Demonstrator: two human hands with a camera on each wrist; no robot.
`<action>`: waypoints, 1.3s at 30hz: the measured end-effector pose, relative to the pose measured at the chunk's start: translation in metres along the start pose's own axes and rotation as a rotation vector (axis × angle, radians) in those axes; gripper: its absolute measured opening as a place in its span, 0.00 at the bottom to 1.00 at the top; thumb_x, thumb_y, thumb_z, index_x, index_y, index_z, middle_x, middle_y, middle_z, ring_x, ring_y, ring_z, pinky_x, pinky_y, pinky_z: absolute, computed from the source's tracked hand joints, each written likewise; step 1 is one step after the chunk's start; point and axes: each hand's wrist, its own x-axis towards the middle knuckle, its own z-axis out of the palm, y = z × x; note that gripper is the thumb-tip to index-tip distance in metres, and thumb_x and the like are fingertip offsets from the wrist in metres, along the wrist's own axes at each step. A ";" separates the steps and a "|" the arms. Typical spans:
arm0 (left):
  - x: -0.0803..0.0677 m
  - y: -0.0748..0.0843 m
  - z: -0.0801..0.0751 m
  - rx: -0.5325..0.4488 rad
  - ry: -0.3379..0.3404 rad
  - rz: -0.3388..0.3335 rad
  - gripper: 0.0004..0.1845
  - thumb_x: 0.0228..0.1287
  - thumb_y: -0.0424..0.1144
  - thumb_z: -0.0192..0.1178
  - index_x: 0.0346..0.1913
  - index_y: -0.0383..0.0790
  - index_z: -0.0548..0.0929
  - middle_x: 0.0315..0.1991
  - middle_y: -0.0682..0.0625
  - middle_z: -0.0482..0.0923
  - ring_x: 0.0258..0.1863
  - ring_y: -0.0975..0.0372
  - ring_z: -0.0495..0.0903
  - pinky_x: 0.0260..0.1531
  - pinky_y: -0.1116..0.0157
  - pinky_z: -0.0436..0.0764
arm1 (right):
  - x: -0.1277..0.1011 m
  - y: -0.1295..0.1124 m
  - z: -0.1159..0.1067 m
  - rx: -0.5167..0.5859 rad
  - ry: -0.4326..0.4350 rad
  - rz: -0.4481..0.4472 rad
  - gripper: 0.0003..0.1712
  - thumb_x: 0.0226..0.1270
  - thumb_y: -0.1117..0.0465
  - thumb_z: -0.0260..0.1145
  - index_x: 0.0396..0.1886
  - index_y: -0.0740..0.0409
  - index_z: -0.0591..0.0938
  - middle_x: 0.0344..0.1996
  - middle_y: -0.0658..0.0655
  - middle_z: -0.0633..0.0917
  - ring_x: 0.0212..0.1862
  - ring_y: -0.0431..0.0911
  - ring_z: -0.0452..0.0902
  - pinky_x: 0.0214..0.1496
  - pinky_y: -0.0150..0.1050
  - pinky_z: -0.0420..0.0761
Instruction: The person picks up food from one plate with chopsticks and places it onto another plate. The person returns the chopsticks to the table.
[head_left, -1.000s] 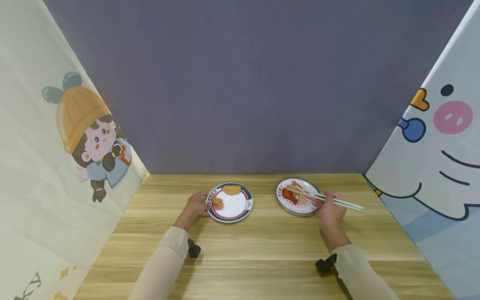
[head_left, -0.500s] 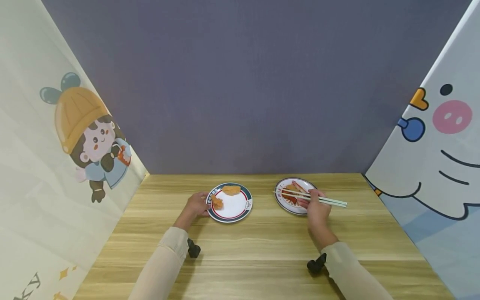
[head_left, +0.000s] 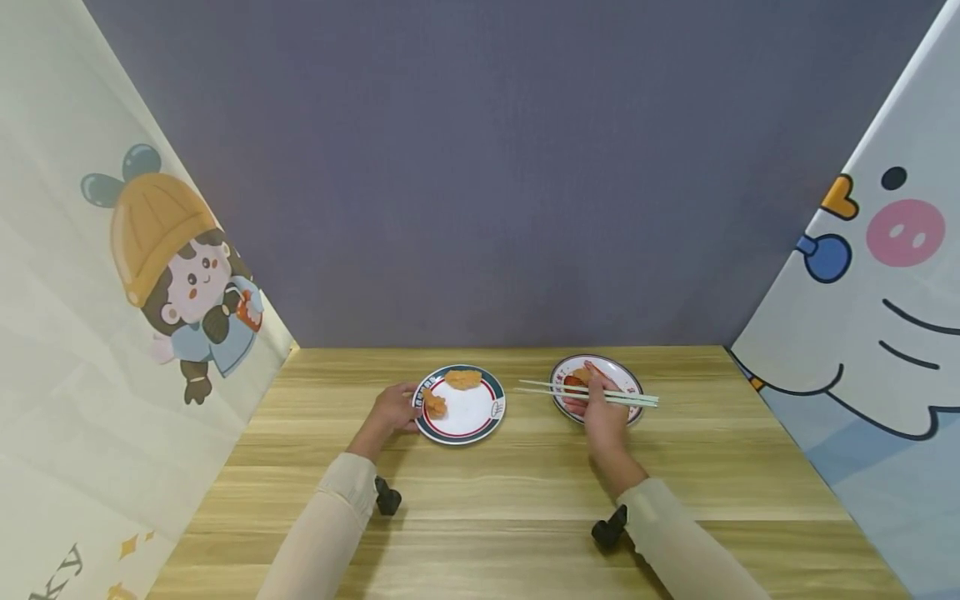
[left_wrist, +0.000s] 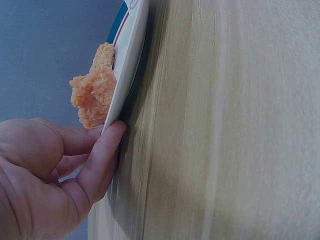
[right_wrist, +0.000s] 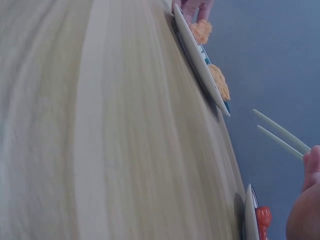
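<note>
My left hand [head_left: 394, 408] pinches the left rim of a white plate [head_left: 472, 412] with a dark green band, thumb above and fingers below in the left wrist view. Two fried chicken pieces lie on it, one [head_left: 435, 406] near the thumb and another [head_left: 463, 380] at the back. In my right hand [head_left: 603, 421] is a pair of pale green chopsticks [head_left: 633, 399], tips pointing left, slightly apart, with nothing between them. That hand is over a second plate [head_left: 617, 372], hiding part of a red glazed drumstick [right_wrist: 263, 217] and other food there.
Both plates stand toward the back of a wood-grain table [head_left: 487, 492], with a gap between them. Behind is a grey-blue wall panel [head_left: 480, 183]. Cartoon-printed panels flank the table at left [head_left: 45, 292] and right [head_left: 885, 350].
My right hand has moved left with the chopsticks, from the right edge of the second plate to over it; the tips now reach past its left rim. The left hand stays put.
</note>
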 end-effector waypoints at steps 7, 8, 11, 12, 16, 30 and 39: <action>-0.004 0.001 0.000 -0.008 0.003 0.011 0.31 0.59 0.20 0.61 0.68 0.32 0.74 0.53 0.33 0.81 0.28 0.62 0.82 0.27 0.68 0.91 | -0.009 0.007 0.016 0.019 -0.030 0.014 0.12 0.81 0.61 0.54 0.50 0.67 0.76 0.25 0.55 0.87 0.19 0.42 0.85 0.25 0.36 0.90; -0.005 0.001 0.000 -0.010 0.002 0.013 0.30 0.60 0.20 0.61 0.68 0.31 0.74 0.54 0.32 0.81 0.28 0.62 0.82 0.27 0.67 0.91 | -0.010 0.008 0.019 0.022 -0.034 0.016 0.13 0.81 0.61 0.53 0.51 0.68 0.76 0.25 0.55 0.87 0.19 0.42 0.86 0.25 0.37 0.91; -0.005 0.001 0.000 -0.009 0.001 0.013 0.30 0.60 0.20 0.60 0.68 0.32 0.74 0.54 0.33 0.81 0.28 0.62 0.83 0.27 0.68 0.91 | -0.014 0.011 0.025 0.008 -0.041 0.023 0.18 0.80 0.60 0.54 0.53 0.74 0.76 0.29 0.55 0.85 0.21 0.43 0.86 0.27 0.38 0.91; -0.005 0.001 0.000 -0.011 -0.002 0.012 0.30 0.61 0.20 0.60 0.68 0.32 0.74 0.54 0.33 0.81 0.28 0.62 0.83 0.27 0.67 0.91 | -0.015 0.013 0.027 -0.002 -0.045 0.027 0.20 0.80 0.60 0.54 0.53 0.77 0.75 0.30 0.54 0.85 0.21 0.43 0.86 0.28 0.38 0.91; -0.006 0.001 0.000 -0.014 -0.011 -0.004 0.30 0.62 0.21 0.60 0.68 0.33 0.74 0.54 0.33 0.81 0.28 0.62 0.83 0.27 0.68 0.91 | -0.020 0.016 0.034 -0.049 -0.055 0.040 0.22 0.81 0.57 0.54 0.55 0.76 0.76 0.36 0.56 0.82 0.22 0.43 0.87 0.28 0.37 0.91; -0.001 0.001 0.000 -0.034 -0.011 -0.028 0.31 0.61 0.19 0.60 0.69 0.32 0.73 0.53 0.33 0.80 0.26 0.61 0.83 0.27 0.66 0.91 | -0.039 0.025 0.065 0.021 -0.117 0.029 0.12 0.79 0.63 0.54 0.40 0.67 0.79 0.31 0.63 0.84 0.22 0.45 0.86 0.24 0.38 0.91; -0.004 0.003 -0.001 -0.026 -0.011 -0.026 0.31 0.62 0.20 0.60 0.70 0.34 0.73 0.54 0.33 0.80 0.27 0.62 0.83 0.28 0.67 0.91 | -0.051 0.029 0.082 0.038 -0.125 0.056 0.12 0.78 0.64 0.54 0.41 0.70 0.79 0.30 0.67 0.84 0.21 0.45 0.86 0.22 0.36 0.90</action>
